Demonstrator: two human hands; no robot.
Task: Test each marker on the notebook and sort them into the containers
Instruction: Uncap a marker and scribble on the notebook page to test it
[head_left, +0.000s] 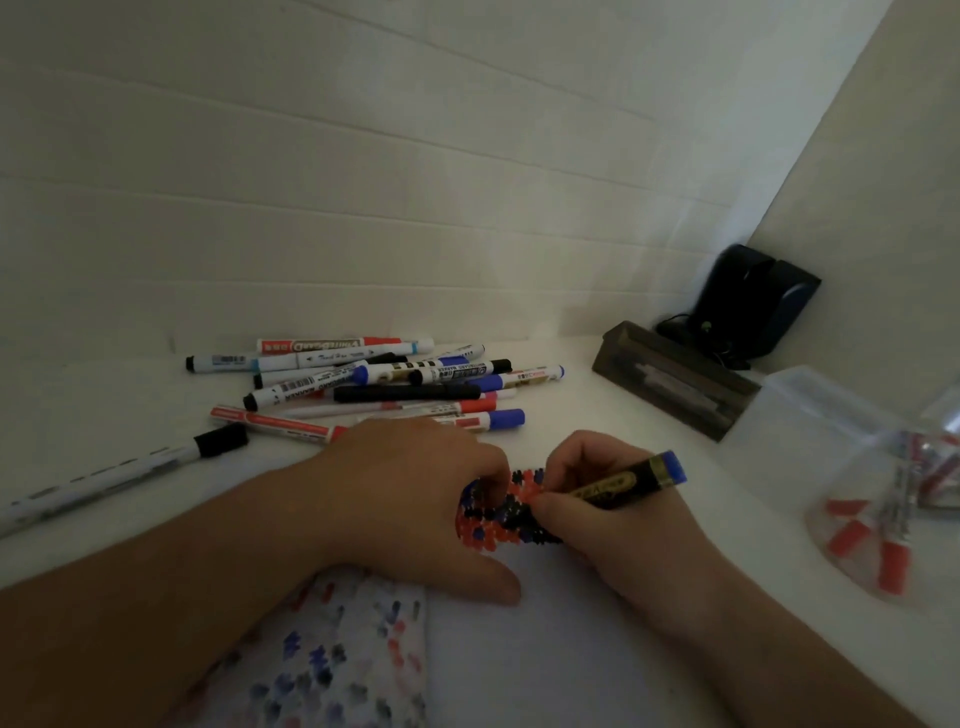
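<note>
My right hand (608, 499) grips a black marker with a blue end (631, 480), its tip down on the notebook page (519, 623) among red, blue and black test marks (514, 512). My left hand (415, 493) rests on the page with its fingers curled at the marks; whether it holds anything is hidden. A pile of several markers (384, 379) lies on the white table behind the hands. A clear plastic container (872, 467) holding red-capped markers stands at the right. A dark box (670, 379) sits behind it.
A lone white marker with a black cap (130, 473) lies at the left. A dark device with a cable (753, 306) stands in the far right corner against the wall. The left notebook page (332, 654) shows ink bleed-through.
</note>
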